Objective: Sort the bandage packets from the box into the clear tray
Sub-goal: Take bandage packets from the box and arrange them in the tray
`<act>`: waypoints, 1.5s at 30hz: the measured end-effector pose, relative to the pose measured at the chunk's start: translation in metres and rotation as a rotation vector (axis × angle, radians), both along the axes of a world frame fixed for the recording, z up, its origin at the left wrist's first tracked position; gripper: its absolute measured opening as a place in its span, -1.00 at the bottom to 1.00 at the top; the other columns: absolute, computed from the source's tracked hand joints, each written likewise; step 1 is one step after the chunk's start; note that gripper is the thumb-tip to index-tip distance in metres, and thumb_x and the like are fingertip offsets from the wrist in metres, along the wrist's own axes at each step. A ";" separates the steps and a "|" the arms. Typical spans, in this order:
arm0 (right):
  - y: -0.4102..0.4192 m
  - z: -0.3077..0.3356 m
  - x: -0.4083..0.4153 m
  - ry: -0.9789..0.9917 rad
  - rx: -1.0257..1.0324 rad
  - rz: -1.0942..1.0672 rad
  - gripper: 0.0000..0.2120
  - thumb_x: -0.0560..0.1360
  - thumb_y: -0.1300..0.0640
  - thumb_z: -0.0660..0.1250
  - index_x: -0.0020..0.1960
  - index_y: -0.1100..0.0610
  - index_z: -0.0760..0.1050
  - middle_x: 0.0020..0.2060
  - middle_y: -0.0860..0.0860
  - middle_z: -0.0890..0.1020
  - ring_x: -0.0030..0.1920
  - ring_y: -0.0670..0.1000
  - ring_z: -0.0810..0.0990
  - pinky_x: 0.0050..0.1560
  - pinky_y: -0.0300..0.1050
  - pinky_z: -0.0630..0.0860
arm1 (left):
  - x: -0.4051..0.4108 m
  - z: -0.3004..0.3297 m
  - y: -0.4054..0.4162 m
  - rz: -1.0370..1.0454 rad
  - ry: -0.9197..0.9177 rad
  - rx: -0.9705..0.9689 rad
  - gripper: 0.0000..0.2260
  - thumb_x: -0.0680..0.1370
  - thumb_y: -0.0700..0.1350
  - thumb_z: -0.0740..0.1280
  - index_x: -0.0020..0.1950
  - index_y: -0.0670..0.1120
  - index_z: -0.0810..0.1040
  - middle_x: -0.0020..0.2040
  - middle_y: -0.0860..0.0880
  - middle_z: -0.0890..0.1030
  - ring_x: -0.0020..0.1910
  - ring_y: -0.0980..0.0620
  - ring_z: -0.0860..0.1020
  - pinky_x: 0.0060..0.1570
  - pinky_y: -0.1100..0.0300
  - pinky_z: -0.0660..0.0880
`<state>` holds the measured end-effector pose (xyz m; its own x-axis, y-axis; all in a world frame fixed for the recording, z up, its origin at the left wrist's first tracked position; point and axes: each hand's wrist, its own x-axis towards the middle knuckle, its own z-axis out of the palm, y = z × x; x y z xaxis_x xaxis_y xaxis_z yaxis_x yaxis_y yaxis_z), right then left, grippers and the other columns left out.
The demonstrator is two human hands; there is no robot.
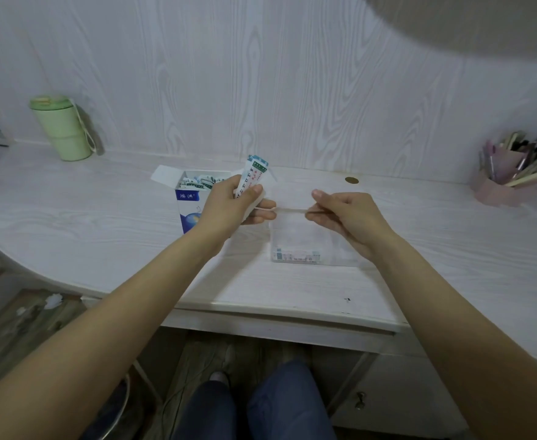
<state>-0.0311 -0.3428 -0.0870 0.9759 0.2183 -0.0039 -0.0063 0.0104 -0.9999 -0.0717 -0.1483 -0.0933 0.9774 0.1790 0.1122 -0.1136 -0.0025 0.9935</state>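
Note:
An open blue-and-white box (188, 207) stands on the desk with several bandage packets (201, 182) inside. My left hand (232, 204) grips a small bundle of bandage packets (254, 173) upright, just right of the box. My right hand (346, 214) pinches a thin pale band (289, 210) that stretches from the left hand's fingers. Below the hands sits the clear tray (305, 246), with a few packets (295, 255) lying along its near wall.
A green lidded cup (62, 128) stands at the back left of the white desk (102, 223). A pink holder full of pens (508, 173) is at the back right. A round brass fitting (351, 180) sits in the desktop behind the tray.

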 end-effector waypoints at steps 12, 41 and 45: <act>0.003 -0.016 0.001 -0.261 -0.821 -0.073 -0.94 0.36 0.34 0.46 -0.21 0.23 0.61 -0.32 0.08 0.62 -0.38 -0.10 0.58 -0.44 -0.46 0.43 | 0.003 -0.008 -0.004 0.028 0.075 0.056 -0.86 0.63 -0.16 0.19 0.16 -0.14 0.45 -0.19 -0.09 0.66 -0.41 0.04 0.64 -0.35 0.24 0.56; 0.034 -0.010 0.003 -0.375 -1.480 0.064 -0.78 0.42 0.02 0.45 0.00 0.11 0.58 -0.13 0.03 0.62 -0.12 0.08 0.57 -0.20 -0.15 0.40 | 0.006 -0.008 0.000 0.001 0.106 0.161 -0.93 0.63 -0.13 0.21 0.07 -0.03 0.46 -0.21 -0.03 0.68 -0.43 0.02 0.63 -0.18 0.06 0.58; 0.036 -0.014 0.006 -0.359 -1.438 0.124 -0.79 0.45 0.03 0.42 0.05 0.08 0.60 -0.05 0.05 0.64 -0.03 0.09 0.58 -0.18 -0.14 0.39 | 0.005 -0.009 0.000 -0.006 0.107 0.171 -0.91 0.63 -0.13 0.20 0.10 -0.05 0.46 -0.21 -0.02 0.68 -0.43 0.02 0.63 -0.19 0.08 0.59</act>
<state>-0.0254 -0.3068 -0.1010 0.9474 0.3156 -0.0521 0.3095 -0.9455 -0.1008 -0.0664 -0.1480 -0.1023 0.9865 0.1600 0.0357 -0.0078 -0.1714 0.9852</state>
